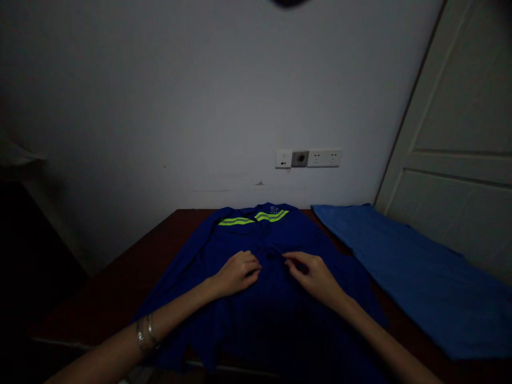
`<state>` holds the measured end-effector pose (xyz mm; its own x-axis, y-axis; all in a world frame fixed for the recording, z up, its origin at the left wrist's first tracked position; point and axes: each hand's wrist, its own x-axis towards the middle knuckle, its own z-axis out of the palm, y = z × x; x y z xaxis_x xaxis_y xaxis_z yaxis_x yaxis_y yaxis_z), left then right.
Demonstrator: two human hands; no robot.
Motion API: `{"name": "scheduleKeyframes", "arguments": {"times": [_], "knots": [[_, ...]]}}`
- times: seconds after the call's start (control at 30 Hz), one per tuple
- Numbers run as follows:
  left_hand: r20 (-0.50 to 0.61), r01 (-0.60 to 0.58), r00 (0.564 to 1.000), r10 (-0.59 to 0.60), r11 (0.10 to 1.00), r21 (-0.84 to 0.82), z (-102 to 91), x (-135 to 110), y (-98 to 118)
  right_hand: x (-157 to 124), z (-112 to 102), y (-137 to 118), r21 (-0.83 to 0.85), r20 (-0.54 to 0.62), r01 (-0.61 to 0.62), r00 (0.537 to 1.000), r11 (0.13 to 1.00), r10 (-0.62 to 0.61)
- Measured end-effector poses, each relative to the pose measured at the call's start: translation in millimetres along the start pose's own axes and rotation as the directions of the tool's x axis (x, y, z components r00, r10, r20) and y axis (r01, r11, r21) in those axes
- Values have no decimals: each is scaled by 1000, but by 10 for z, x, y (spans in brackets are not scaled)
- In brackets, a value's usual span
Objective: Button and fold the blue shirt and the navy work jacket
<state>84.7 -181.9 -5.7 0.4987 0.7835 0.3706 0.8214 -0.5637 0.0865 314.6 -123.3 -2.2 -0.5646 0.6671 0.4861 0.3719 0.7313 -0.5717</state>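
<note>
A dark blue long-sleeved shirt (244,237) with bright yellow-green striped bands across its chest lies spread front up, collar toward the wall. My left hand (241,273) is at the middle of its front, fingers curled closed on the cloth. Opposite it, my right hand (314,273) pinches the cloth between thumb and forefinger. A small raised fold shows between the two hands. Dim light hides the exact grip and any buttons. The shirt's lower part hangs over the near table edge in shadow.
A dark red-brown table (132,266) carries the shirt. At the right lies a lighter blue cloth (404,266), spread along the table. Behind are a pale wall (180,106) with a row of sockets (324,158) and a panelled door (460,133) at the right.
</note>
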Motion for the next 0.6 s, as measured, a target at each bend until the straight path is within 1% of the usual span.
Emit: {"name": "scheduleKeyframes", "arguments": {"times": [0.07, 0.13, 0.2, 0.27, 0.37, 0.43, 0.5, 0.6], "knots": [[-36, -27, 999, 26, 999, -41, -106, 1, 69, 21, 30, -86, 93, 6, 24, 1000, 995, -24], [-72, -43, 997, 38, 996, -75, -199, 0, 134, 40, 72, -178, 145, 21, 58, 998, 988, -62], [-108, -51, 993, 41, 995, -86, -276, -1, 186, 57, 123, -263, 146, 26, 87, 995, 985, -92], [-140, -60, 989, 48, 995, -85, -345, -1, 225, 77, 175, -333, 113, 21, 96, 995, 989, -99], [-178, -76, 982, 60, 993, -85, -445, 7, 258, 123, 234, -400, 41, 15, 81, 997, 996, -81], [-193, -90, 979, 71, 992, -92, -504, 16, 264, 158, 253, -424, 22, 7, 58, 998, 998, -58], [-204, -92, 977, 68, 989, -113, -544, 27, 260, 188, 255, -438, 53, -1, 42, 999, 998, -42], [-219, -37, 976, -6, 981, -193, -555, 47, 246, 216, 236, -447, 139, 8, 57, 998, 989, -59]]}}
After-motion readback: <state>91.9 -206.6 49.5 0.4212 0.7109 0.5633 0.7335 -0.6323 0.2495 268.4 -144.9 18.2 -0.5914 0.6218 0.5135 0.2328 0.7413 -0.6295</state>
